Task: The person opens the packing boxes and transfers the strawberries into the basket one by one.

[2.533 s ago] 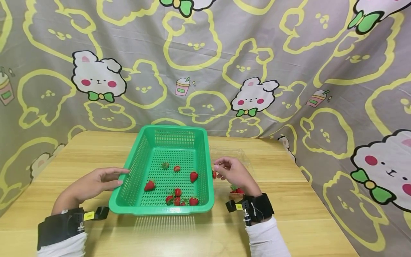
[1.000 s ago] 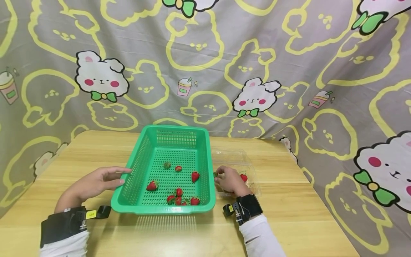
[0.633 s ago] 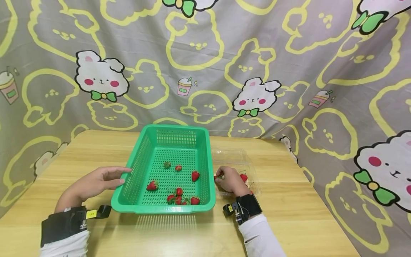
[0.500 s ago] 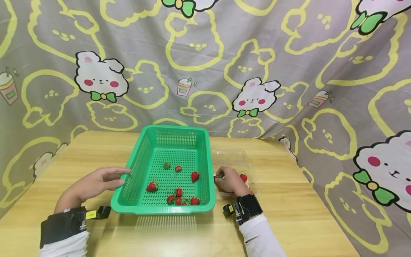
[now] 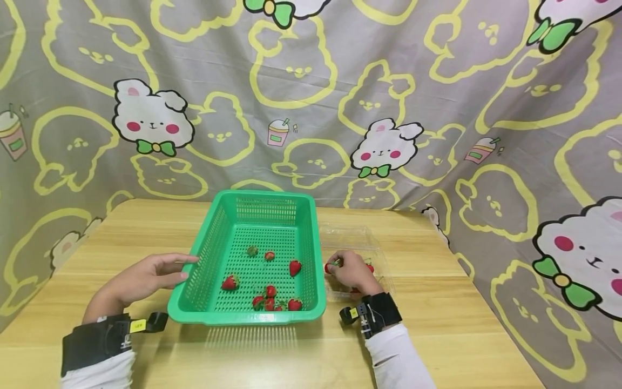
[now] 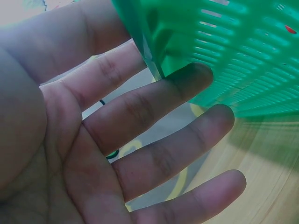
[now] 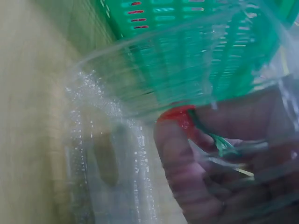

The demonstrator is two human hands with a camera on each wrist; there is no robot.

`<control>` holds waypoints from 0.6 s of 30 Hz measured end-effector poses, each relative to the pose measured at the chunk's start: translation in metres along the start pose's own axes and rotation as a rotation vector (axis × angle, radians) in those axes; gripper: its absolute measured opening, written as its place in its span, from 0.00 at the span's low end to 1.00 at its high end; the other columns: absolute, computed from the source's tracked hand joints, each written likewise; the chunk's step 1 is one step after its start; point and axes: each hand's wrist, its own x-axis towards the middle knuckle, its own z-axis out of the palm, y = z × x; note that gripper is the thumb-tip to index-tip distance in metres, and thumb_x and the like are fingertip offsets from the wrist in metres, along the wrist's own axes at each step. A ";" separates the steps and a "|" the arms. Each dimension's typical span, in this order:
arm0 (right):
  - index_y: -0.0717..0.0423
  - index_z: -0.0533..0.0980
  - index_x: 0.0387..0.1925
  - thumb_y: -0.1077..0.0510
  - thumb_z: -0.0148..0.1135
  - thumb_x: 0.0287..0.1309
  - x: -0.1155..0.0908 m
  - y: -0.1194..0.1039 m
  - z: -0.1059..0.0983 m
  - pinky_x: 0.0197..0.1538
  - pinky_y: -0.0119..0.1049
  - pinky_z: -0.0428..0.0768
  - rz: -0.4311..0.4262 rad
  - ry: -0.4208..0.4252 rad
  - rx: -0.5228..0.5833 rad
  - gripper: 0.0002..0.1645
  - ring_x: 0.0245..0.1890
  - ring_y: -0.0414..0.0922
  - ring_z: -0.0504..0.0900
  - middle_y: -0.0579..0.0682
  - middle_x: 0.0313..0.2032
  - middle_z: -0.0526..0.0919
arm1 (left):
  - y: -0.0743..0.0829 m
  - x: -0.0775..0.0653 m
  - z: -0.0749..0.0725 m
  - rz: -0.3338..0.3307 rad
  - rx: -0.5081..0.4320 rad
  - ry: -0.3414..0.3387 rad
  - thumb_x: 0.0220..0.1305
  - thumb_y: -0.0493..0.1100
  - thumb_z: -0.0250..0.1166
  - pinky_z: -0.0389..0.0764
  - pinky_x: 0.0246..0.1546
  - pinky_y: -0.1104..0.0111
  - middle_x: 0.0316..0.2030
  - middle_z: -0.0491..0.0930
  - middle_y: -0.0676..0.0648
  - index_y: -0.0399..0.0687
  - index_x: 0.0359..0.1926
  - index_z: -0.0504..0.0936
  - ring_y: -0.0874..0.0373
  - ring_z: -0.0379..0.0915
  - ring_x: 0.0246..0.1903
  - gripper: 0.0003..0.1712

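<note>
My left hand (image 5: 150,278) rests at the left rim of a green plastic basket (image 5: 318,292), its fingers nearly straight. In the left wrist view the thumb and forefinger reach over the rim while the other fingers (image 6: 161,163) extend below it, outside the wall. Several strawberries (image 5: 230,282) lie scattered on the basket floor, one of them pale green (image 5: 252,250). Beside the basket's right wall, my right hand (image 5: 351,268) pinches a red strawberry (image 7: 180,115) with a green stem between thumb and forefinger. It is over a clear plastic container (image 5: 386,270), which holds more strawberries (image 5: 370,268), partly hidden by the hand.
The container's clear raised lid (image 5: 345,235) stands behind the right hand, close to the basket wall. Everything sits on a light wooden table (image 5: 427,335). A patterned grey curtain (image 5: 311,70) encloses the back and sides.
My right hand went down into the container, took hold of a strawberry and has now risen slightly with it. The left hand and the basket have stayed in place.
</note>
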 end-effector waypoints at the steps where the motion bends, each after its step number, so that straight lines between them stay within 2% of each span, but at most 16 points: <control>1: 0.56 0.80 0.40 0.61 0.60 0.65 0.000 0.000 0.000 0.19 0.36 0.67 0.001 -0.003 0.008 0.05 0.15 0.43 0.70 0.50 0.22 0.77 | 0.000 0.000 0.000 -0.001 -0.004 -0.002 0.73 0.40 0.54 0.78 0.45 0.68 0.62 0.66 0.25 0.28 0.66 0.65 0.64 0.70 0.56 0.26; 3: 0.57 0.80 0.40 0.61 0.60 0.65 0.001 0.001 0.000 0.20 0.37 0.69 0.017 -0.009 0.037 0.05 0.18 0.44 0.75 0.51 0.23 0.79 | -0.001 0.000 0.000 -0.008 -0.012 -0.004 0.73 0.40 0.54 0.78 0.45 0.67 0.62 0.66 0.25 0.28 0.66 0.64 0.64 0.70 0.56 0.26; 8: 0.59 0.79 0.41 0.62 0.60 0.65 0.003 0.001 -0.002 0.26 0.38 0.74 0.045 -0.012 0.126 0.06 0.25 0.47 0.80 0.52 0.26 0.81 | 0.000 0.001 -0.001 -0.001 -0.009 -0.006 0.73 0.39 0.54 0.78 0.44 0.67 0.61 0.66 0.24 0.27 0.66 0.64 0.42 0.70 0.58 0.26; 13: 0.62 0.79 0.43 0.63 0.60 0.65 0.003 0.000 -0.003 0.32 0.41 0.79 0.046 -0.019 0.217 0.07 0.28 0.48 0.82 0.54 0.28 0.82 | 0.000 0.001 0.000 -0.003 -0.011 0.002 0.73 0.38 0.54 0.78 0.44 0.67 0.61 0.66 0.24 0.27 0.66 0.64 0.35 0.67 0.59 0.26; 18: 0.63 0.78 0.41 0.64 0.59 0.65 0.002 0.001 -0.003 0.37 0.43 0.81 0.033 -0.035 0.292 0.06 0.30 0.52 0.83 0.57 0.30 0.82 | 0.001 0.000 0.001 -0.009 0.001 0.008 0.73 0.39 0.54 0.78 0.44 0.68 0.61 0.67 0.25 0.28 0.66 0.65 0.34 0.67 0.59 0.26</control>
